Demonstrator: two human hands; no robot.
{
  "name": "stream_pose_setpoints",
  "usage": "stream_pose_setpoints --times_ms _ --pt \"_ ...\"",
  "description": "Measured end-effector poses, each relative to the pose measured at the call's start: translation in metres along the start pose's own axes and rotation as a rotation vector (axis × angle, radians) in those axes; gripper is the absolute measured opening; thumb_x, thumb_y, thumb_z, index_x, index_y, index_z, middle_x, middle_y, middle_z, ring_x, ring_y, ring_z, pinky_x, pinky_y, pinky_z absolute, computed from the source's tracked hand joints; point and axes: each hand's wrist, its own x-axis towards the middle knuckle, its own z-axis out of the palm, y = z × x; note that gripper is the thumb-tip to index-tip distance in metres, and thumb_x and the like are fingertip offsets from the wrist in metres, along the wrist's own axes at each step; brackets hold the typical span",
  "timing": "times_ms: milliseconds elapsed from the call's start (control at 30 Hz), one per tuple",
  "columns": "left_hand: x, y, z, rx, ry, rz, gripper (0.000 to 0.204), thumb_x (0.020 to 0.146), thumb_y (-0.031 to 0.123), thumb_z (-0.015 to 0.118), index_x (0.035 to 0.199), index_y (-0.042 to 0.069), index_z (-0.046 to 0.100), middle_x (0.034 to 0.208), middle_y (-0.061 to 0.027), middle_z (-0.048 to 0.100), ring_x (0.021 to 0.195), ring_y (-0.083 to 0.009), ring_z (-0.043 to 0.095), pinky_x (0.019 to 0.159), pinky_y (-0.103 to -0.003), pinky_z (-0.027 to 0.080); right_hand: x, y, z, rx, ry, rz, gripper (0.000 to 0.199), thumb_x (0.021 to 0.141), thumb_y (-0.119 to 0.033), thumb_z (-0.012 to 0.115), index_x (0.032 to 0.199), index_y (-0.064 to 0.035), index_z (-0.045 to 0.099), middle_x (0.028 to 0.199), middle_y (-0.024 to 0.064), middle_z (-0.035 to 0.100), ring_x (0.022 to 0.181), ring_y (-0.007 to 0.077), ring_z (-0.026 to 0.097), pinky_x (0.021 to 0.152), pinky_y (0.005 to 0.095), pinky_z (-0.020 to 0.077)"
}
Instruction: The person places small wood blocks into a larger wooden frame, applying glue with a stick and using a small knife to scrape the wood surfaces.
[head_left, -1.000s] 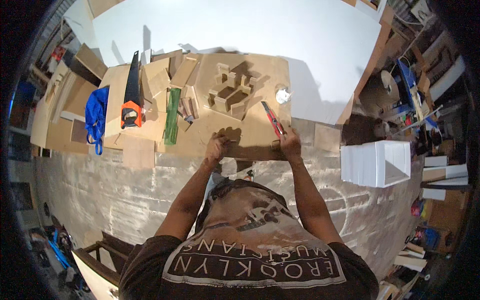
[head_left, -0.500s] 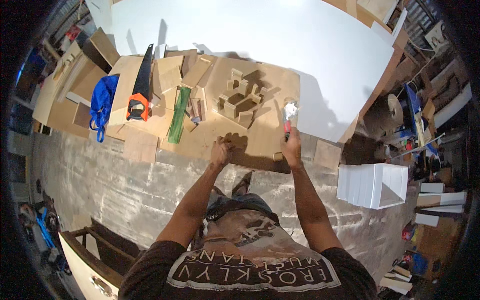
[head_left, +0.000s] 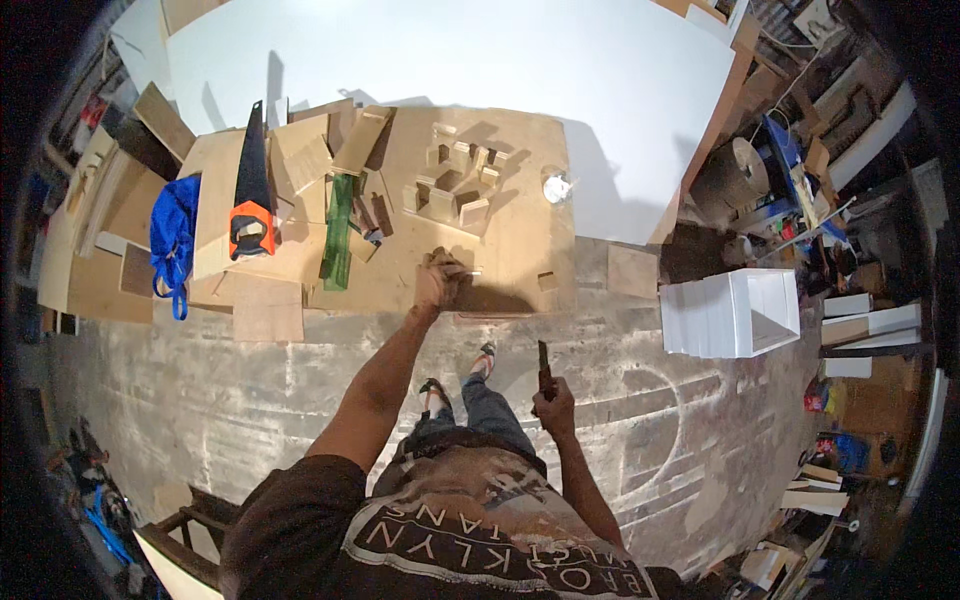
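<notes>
My left hand (head_left: 438, 280) is over the front part of the brown board (head_left: 400, 225), its fingers closed. A small pale bit (head_left: 474, 272) shows at the fingertips, too small to name. Held in my right hand (head_left: 554, 408), away from the board and above the floor, is a slim dark reddish tool (head_left: 543, 365) pointing forward; its exact kind is unclear. Small wooden blocks (head_left: 440, 205) stand grouped on the board beyond my left hand. To their right lies a crumpled white item (head_left: 556, 188). One small block (head_left: 546, 281) sits near the front right corner.
Left on the work surface lie a handsaw (head_left: 252, 190) with an orange grip, a green strip (head_left: 338, 235), wood offcuts (head_left: 310, 160) and a blue bag (head_left: 176, 235). A large white sheet (head_left: 440, 55) spans the back. A white box (head_left: 735, 312) stands at the right.
My right hand has drawn back from beside the white item, off the board and toward my body, carrying the tool. My left hand stays near the board's front edge. The view has shifted.
</notes>
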Motion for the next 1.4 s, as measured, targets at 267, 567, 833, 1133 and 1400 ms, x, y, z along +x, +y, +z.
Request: stream_pose_setpoints --times_ms 267,567,833,1133,1400 --pt "-0.005 -0.005 0.009 0.140 -0.030 -0.048 0.004 0.079 0.021 0.068 0.079 0.022 0.071 0.088 0.0031 0.062 0.086 -0.0258 0.055 0.071 -0.042 0.045 -0.039 0.035 0.034 -0.131 -0.001 -0.079 0.026 0.079 -0.008 0.062 0.102 0.0007 0.055 0.068 0.0109 0.059 0.055 0.0194 0.061 0.056 0.0363 0.0510" --pt "0.001 0.009 -0.001 -0.008 0.001 -0.106 0.004 0.077 0.018 0.069 0.077 0.018 0.073 0.086 0.0038 0.066 0.088 -0.0261 0.058 0.072 -0.043 0.046 -0.005 -0.030 0.062 0.132 -0.016 -0.108 0.026 0.093 -0.020 0.060 0.108 -0.0010 0.052 0.084 0.0179 0.065 0.077 0.0330 0.066 0.067 0.0444 0.0503" --pt "-0.003 0.009 0.000 0.040 0.035 -0.093 0.006 0.075 0.018 0.070 0.080 0.018 0.074 0.086 0.0022 0.067 0.083 -0.0197 0.061 0.075 -0.039 0.044 0.072 -0.073 0.105 -0.113 0.002 -0.233 0.025 0.097 -0.021 0.055 0.111 -0.0022 0.045 0.086 0.0302 0.062 0.082 0.0501 0.062 0.070 0.0571 0.0475" --pt "-0.006 0.008 0.002 0.092 -0.033 -0.126 0.008 0.082 0.025 0.067 0.085 0.024 0.075 0.097 0.0047 0.067 0.097 -0.0278 0.055 0.080 -0.046 0.044 0.093 -0.065 0.126 -0.176 -0.008 -0.283 0.029 0.099 -0.024 0.052 0.113 -0.0001 0.045 0.089 0.0332 0.063 0.085 0.0524 0.061 0.070 0.0591 0.0476" --pt "-0.003 0.017 -0.004 0.078 0.008 -0.102 0.005 0.081 0.022 0.068 0.081 0.021 0.073 0.092 0.0025 0.066 0.096 -0.0281 0.056 0.077 -0.046 0.045 0.106 -0.071 0.141 -0.271 0.042 -0.368 0.038 0.103 -0.023 0.044 0.129 0.0039 0.042 0.088 0.0333 0.063 0.081 0.0516 0.062 0.067 0.0608 0.0482"
